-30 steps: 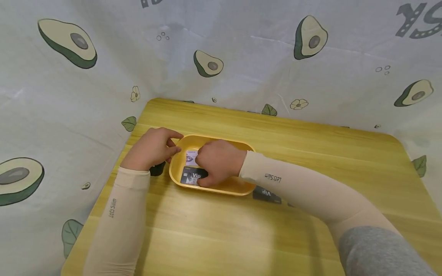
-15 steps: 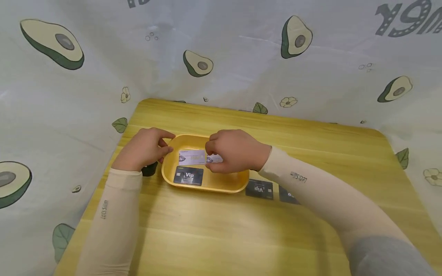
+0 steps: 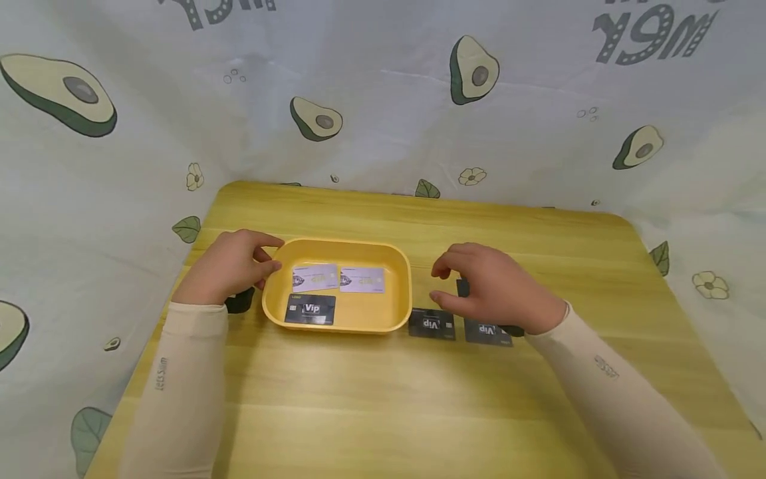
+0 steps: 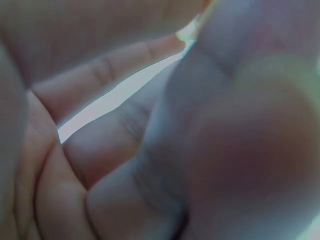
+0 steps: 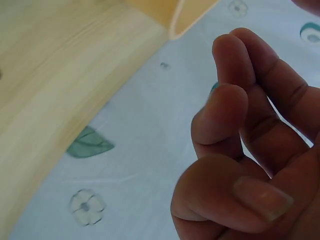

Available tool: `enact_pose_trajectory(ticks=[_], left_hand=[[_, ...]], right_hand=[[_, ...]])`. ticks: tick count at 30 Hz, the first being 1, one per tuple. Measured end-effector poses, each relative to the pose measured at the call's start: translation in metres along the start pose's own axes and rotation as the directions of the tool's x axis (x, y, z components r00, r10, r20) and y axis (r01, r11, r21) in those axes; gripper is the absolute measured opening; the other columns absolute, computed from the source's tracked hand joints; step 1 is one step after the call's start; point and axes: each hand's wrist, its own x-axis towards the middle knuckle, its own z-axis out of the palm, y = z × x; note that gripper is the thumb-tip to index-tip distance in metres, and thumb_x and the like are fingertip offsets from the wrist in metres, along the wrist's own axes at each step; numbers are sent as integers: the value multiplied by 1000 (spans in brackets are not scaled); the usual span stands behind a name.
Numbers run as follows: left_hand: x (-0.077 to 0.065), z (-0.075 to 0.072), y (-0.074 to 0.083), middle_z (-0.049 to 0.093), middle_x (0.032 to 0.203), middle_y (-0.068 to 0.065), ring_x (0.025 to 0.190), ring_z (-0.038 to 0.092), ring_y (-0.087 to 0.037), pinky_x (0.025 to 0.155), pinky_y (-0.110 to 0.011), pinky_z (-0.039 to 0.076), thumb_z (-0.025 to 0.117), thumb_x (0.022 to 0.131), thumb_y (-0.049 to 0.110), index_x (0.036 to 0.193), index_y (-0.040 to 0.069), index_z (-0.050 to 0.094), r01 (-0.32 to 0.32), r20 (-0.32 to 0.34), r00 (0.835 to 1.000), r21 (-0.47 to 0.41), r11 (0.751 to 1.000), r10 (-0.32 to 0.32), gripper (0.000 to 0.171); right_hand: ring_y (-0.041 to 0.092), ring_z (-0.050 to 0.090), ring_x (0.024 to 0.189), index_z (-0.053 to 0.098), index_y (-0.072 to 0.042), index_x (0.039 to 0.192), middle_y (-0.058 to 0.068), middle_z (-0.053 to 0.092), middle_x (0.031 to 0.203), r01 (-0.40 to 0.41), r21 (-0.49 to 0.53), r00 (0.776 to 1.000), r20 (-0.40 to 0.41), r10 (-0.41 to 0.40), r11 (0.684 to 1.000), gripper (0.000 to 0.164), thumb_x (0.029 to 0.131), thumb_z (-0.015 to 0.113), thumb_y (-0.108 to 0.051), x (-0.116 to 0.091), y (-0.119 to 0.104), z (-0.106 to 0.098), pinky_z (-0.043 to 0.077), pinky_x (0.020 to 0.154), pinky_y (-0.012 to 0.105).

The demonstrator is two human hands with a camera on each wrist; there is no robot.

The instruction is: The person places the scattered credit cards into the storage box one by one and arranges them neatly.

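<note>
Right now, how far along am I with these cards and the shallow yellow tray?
Looks done: two pale purple cards and one black rectangular Vip card lie inside the rounded yellow tray. In hand: no card visible; your left hand touches the tray's left rim, your right hand hovers. Probably left: two more black Vip cards on the wood-grain table, right of the tray.

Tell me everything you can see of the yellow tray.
The yellow tray is a shallow oblong with rounded corners, raised walls and a smooth, plastic-looking surface. It lies flat, open side up, on the wood-grain table. Two pale cards lie side by side on its floor, with a black Vip card nearer the person. The left hand holds its left rim.
</note>
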Motion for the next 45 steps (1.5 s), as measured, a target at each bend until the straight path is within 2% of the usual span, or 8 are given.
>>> enact_pose_trajectory(ticks=[4, 9, 12, 15, 20, 27, 36, 45], left_hand=[[2, 0, -3, 75, 95, -8, 64, 72, -19, 62, -35, 51, 72, 100, 13, 145, 4, 63, 3, 11, 1000, -6, 1000, -3, 46], [6, 0, -5, 75, 98, -10, 65, 73, -19, 63, -36, 53, 71, 100, 13, 145, 4, 63, -8, 7, 1000, -6, 1000, 8, 46], [9, 0, -8, 75, 100, -10, 67, 73, -19, 65, -37, 54, 71, 101, 14, 145, 4, 63, -23, 10, 1000, -2, 1000, 23, 46], [11, -1, -14, 76, 104, -11, 68, 75, -19, 70, -40, 57, 71, 101, 15, 146, 5, 63, -38, 18, 999, -7, 999, 38, 47], [11, -3, -28, 76, 106, -12, 69, 75, -18, 77, -45, 58, 72, 101, 16, 147, 5, 62, -60, 18, 998, 0, 998, 60, 48], [2, -4, -44, 75, 102, -9, 66, 73, -17, 69, -37, 54, 73, 100, 15, 149, 5, 60, -44, 17, 999, 7, 999, 44, 52], [-7, -11, -54, 75, 105, -13, 64, 74, -17, 68, -36, 54, 74, 99, 15, 148, 4, 61, -48, 0, 999, 2, 999, 48, 52], [-10, -17, -57, 76, 97, -5, 63, 73, -17, 67, -36, 52, 75, 98, 13, 146, 3, 63, -59, -17, 998, 19, 998, 59, 51]], right_hand=[[6, 60, 85, 73, -20, 110, -13, 66, 100, -71, 56, 997, -3, 71, 996, 31, 90, 83, -42, -21, 11, 8, 55, 80, 36], [9, 57, 75, 73, -23, 110, -17, 66, 97, -110, 157, 990, -65, 122, 981, 29, 89, 87, -36, -38, 21, 19, 51, 69, 30], [16, 57, 76, 73, -24, 111, -17, 66, 100, -118, 213, 984, -105, 143, 970, 29, 88, 88, -31, -45, 24, 26, 50, 68, 31], [19, 59, 81, 73, -24, 114, -14, 69, 105, -131, 253, 981, -108, 163, 959, 31, 88, 89, -29, -48, 27, 32, 52, 72, 35], [22, 62, 88, 73, -19, 117, -3, 72, 110, -167, 257, 978, -81, 194, 952, 37, 87, 89, -32, -43, 33, 42, 55, 79, 44], [22, 65, 99, 74, -10, 121, 0, 72, 113, -234, 211, 970, -21, 243, 949, 48, 82, 92, -33, -31, 33, 69, 54, 90, 45], [21, 63, 105, 74, -10, 122, -2, 72, 115, -198, 144, 980, 4, 200, 970, 59, 76, 95, -41, -14, 20, 86, 53, 95, 44], [18, 58, 104, 74, -12, 125, -4, 71, 117, -207, 140, 978, 34, 204, 968, 63, 74, 96, -43, -5, 9, 90, 52, 92, 40]])
